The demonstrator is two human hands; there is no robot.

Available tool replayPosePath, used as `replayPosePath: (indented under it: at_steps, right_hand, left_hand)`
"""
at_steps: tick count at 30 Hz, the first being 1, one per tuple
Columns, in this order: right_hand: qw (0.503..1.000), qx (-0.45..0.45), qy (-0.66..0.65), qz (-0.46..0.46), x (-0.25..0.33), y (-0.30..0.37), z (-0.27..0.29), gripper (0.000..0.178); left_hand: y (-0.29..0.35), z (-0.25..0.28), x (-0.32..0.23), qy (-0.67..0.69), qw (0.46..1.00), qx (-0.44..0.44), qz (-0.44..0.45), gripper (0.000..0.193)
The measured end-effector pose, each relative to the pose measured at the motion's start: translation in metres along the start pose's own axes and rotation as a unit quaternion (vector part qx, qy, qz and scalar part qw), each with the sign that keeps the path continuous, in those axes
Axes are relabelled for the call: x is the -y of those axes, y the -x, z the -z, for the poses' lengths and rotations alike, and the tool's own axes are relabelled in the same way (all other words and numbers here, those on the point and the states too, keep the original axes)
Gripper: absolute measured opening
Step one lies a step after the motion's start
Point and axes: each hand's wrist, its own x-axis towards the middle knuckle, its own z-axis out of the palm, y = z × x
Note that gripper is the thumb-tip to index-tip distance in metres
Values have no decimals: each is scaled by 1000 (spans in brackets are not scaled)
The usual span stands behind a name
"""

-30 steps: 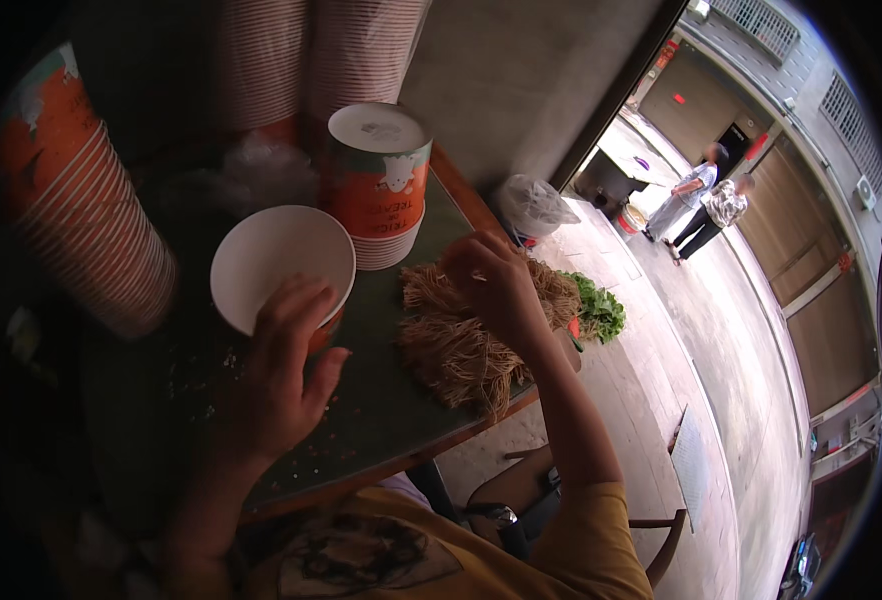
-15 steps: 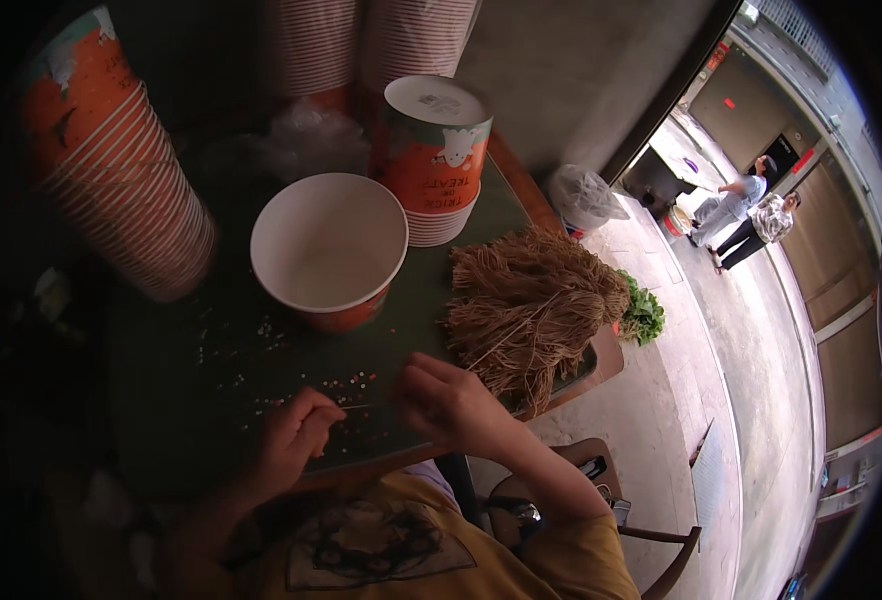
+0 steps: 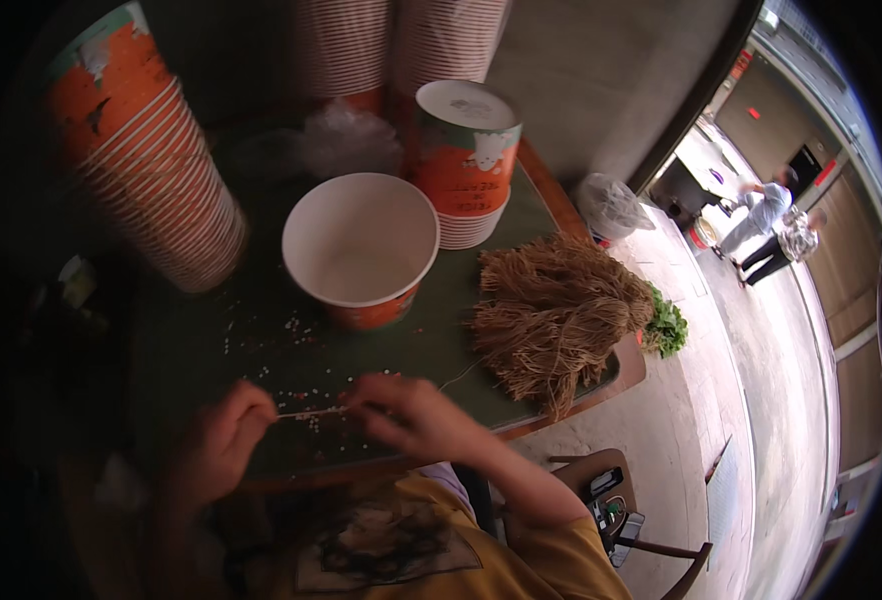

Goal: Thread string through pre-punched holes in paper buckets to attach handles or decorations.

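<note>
Between my two hands a thin pale string is stretched low over the green tabletop. My left hand pinches one end of it, fingers closed. My right hand, slightly blurred, has its fingers closed round the other part, and a thin tail trails from it to the right. That tail runs toward a thick bundle of brown strings lying at the table's right side. Small white and reddish beads are scattered about the table, several just behind and beneath the stretched string.
A white-lined paper bucket stands upright beyond my hands. Upside-down buckets are stacked behind it; a tall leaning stack rises at left. A chair stands at the right, green leaves past the bundle, and two people outside.
My left hand has moved left and my right hand has come in over the beads, with the string now drawn straight between them. The view has shifted slightly.
</note>
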Motion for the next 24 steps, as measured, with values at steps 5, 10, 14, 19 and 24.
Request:
replayPosePath:
  at_steps: [5, 10, 14, 19, 24]
  right_hand:
    - [975, -141, 170, -28, 7, 19, 42, 32]
    - [977, -193, 37, 76, 19, -1, 15, 37]
    - [975, -219, -39, -5, 11, -1, 2, 12]
    - [976, -195, -61, -79, 11, -1, 4, 9]
    - [970, -218, 55, 91, -12, -4, 11, 12]
  left_hand:
    - [-51, -29, -21, 30, 997, 40, -62, 14]
    - [-74, -43, -36, 72, 991, 85, -74, 18]
    - [-79, -46, -27, 106, 989, 93, -46, 18]
    - [-75, -46, -17, 183, 969, 162, 30, 16]
    - [-76, -45, -18, 182, 969, 166, 3, 14]
